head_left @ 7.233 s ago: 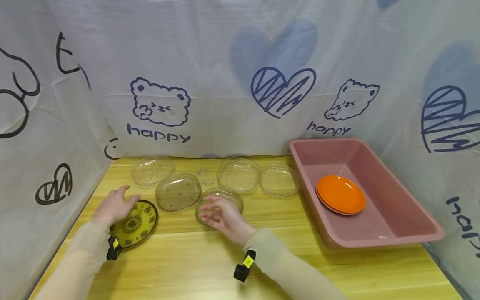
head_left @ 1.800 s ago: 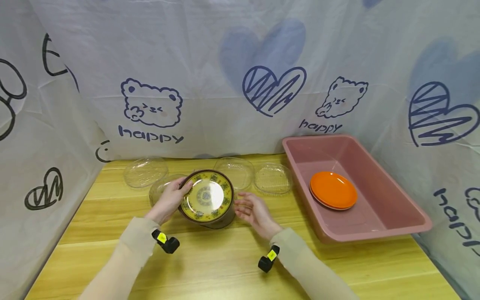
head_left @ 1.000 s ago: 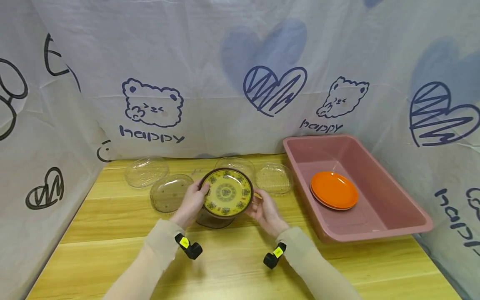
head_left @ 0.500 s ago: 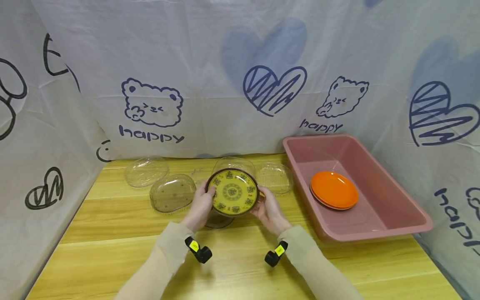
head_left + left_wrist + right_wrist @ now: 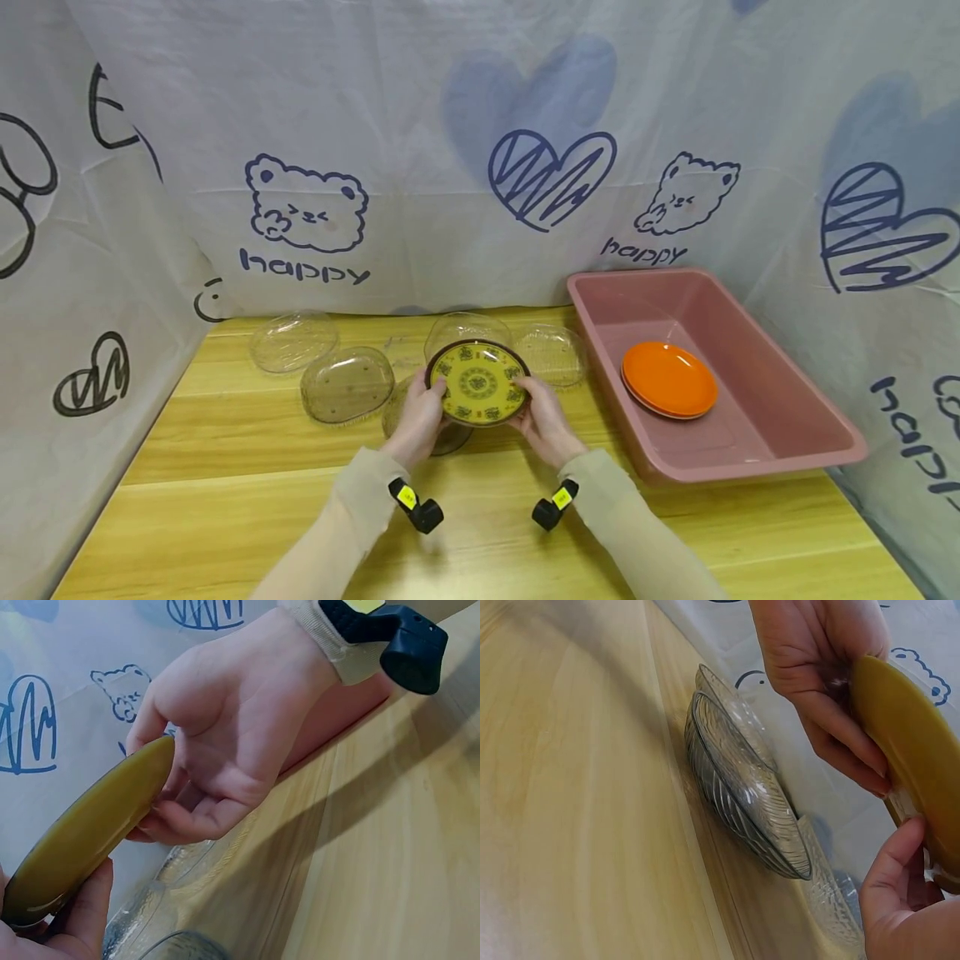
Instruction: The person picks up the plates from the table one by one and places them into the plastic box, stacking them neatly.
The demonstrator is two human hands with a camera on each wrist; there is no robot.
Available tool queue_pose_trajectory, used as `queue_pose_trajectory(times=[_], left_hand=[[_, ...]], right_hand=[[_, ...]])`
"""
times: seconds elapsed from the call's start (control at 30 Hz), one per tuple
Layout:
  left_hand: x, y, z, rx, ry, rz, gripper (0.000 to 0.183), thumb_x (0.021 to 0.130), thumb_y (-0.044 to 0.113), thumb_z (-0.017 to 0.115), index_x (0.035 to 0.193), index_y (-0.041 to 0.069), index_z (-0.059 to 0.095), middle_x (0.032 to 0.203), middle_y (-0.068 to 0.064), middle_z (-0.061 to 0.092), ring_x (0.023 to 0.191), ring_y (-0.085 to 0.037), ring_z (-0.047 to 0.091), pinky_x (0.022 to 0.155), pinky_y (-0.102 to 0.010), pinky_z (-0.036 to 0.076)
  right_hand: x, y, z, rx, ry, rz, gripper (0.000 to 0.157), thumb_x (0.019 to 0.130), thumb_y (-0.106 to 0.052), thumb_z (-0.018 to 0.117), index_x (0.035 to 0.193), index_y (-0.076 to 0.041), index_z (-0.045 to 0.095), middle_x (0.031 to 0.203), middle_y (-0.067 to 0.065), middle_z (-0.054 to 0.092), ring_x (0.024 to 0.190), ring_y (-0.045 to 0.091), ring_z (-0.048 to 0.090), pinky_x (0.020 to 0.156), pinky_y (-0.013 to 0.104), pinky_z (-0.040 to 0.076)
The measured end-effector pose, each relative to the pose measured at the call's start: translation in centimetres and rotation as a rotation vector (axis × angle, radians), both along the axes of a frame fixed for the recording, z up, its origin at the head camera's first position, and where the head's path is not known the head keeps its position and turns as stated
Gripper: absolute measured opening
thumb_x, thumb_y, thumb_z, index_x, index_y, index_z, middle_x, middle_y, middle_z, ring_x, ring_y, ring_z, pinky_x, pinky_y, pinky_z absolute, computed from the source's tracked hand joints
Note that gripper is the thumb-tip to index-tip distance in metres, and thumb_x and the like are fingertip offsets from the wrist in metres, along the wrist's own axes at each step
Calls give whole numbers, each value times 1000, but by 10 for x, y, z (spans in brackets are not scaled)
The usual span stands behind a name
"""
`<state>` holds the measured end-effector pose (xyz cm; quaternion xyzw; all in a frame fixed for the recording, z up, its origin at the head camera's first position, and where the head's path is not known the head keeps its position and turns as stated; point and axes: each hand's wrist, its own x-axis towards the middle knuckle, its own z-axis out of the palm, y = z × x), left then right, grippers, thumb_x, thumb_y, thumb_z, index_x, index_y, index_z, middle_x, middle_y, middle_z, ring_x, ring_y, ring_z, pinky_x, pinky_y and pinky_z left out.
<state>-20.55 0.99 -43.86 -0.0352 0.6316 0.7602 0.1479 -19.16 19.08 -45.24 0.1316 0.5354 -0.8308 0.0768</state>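
Both hands hold a round yellow plate with dark patterns and a brown rim (image 5: 477,383) above the middle of the table. At its left edge, my left hand (image 5: 420,417) grips the rim with the thumb on top. My right hand (image 5: 546,421) pinches the opposite edge, thumb over the rim. Side-on, the plate's plain yellow-brown underside (image 5: 90,825) shows in the left wrist view, tilted between the two hands. Partly hidden under the plate and left hand, a brownish clear dish (image 5: 453,439) sits on the table.
Another brownish clear dish (image 5: 347,385) stands to the left. Farther back are clear dishes: one at left (image 5: 294,342), one in the centre (image 5: 468,325), one at right (image 5: 557,354). A pink basin (image 5: 757,417) at the right contains stacked orange plates (image 5: 670,379).
The yellow plate lay on the table at the left. My left hand has lifted it and carried it rightward to the middle, where my right hand has taken its other edge.
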Motion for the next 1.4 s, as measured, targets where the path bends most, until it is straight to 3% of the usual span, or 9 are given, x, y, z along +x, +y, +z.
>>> queue_pose_trajectory(times=[0.23,0.33,0.47,0.63,0.77,1.07,1.23,1.4], left_hand=[[3,8,-1,-8,-3,-24,44,111,19,29,152,6,33,127,-15,59,94,-9,64,85,-23,55],[4,10,-3,-10,4,-27,44,110,19,30,152,5,34,121,-13,62,90,-8,65,81,-22,55],[5,11,-5,-22,11,-66,46,110,19,30,154,7,31,111,-8,63,86,-8,64,78,-23,54],[6,10,-7,-65,25,-124,46,111,21,30,155,11,30,115,-11,63,90,-11,64,86,-30,54],[6,11,-8,-92,35,-134,45,111,21,30,154,11,33,119,-14,63,92,-11,66,92,-34,56],[7,10,-6,-139,34,-160,41,111,23,32,150,10,37,108,-11,67,83,-9,67,89,-35,59],[8,7,-6,-178,82,-195,42,111,26,33,149,7,37,118,-19,67,93,-13,70,95,-42,59],[9,1,-4,-237,129,-233,46,112,32,32,151,9,36,130,-21,60,114,-29,66,102,-49,55]], right_hand=[[1,2,0,-10,-17,-40,46,102,-11,42,147,-4,41,100,0,63,85,9,68,75,27,58],[1,3,0,-25,-22,-58,47,102,-10,41,149,-4,39,103,2,63,86,10,68,75,26,58],[2,4,-1,-44,-27,-79,46,103,-10,41,148,-1,38,103,2,63,87,10,68,76,26,59],[3,5,-2,-48,-43,-98,41,102,-11,42,142,-1,40,100,1,63,87,9,67,76,25,58],[3,5,-2,-53,-56,-99,39,102,-11,42,140,-3,40,101,1,62,88,9,66,77,26,58],[4,7,-1,-86,-91,-133,37,102,-11,43,138,-1,40,101,2,61,86,9,65,76,25,58],[3,8,1,-122,-106,-145,36,101,-10,43,136,-2,42,100,2,62,86,10,67,78,27,59],[4,8,4,-144,-123,-158,31,101,-10,44,131,-3,46,99,2,63,86,12,66,78,28,59]])
